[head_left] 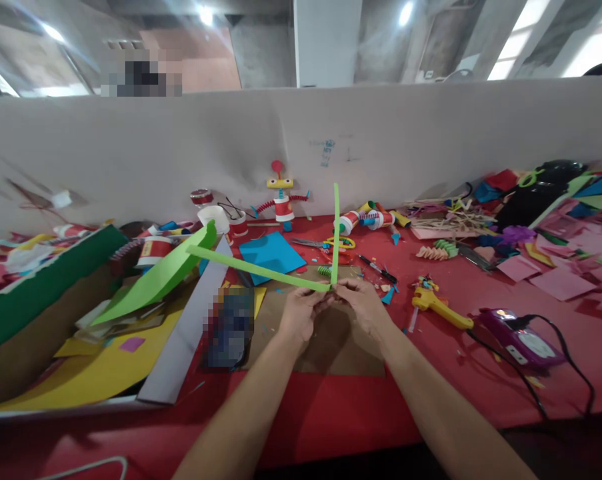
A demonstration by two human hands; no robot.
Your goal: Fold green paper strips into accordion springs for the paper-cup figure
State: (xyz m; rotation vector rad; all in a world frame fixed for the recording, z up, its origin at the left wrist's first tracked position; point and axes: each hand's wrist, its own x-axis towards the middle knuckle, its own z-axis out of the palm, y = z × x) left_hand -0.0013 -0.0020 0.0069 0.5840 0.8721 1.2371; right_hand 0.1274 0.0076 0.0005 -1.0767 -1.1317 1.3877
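Two light green paper strips [261,269] meet at right angles between my hands, one reaching out to the left, the other pointing up and away. My left hand [301,313] pinches the strips near their shared corner. Close beside it, the fingers of my right hand [359,303] are closed on the same corner. Both hands hover over a brown cardboard sheet [325,347]. Behind the corner lies a small folded green paper spring [325,271]. The exact join is partly hidden by my fingertips.
Left stands an open box [165,347] with green and yellow paper. Blue paper [272,257], scissors [338,243] and a pen [377,269] lie beyond my hands. Right are a yellow glue gun [441,307], a purple corded device [523,340] and paper scraps. A paper-cup figure [283,208] stands by the partition.
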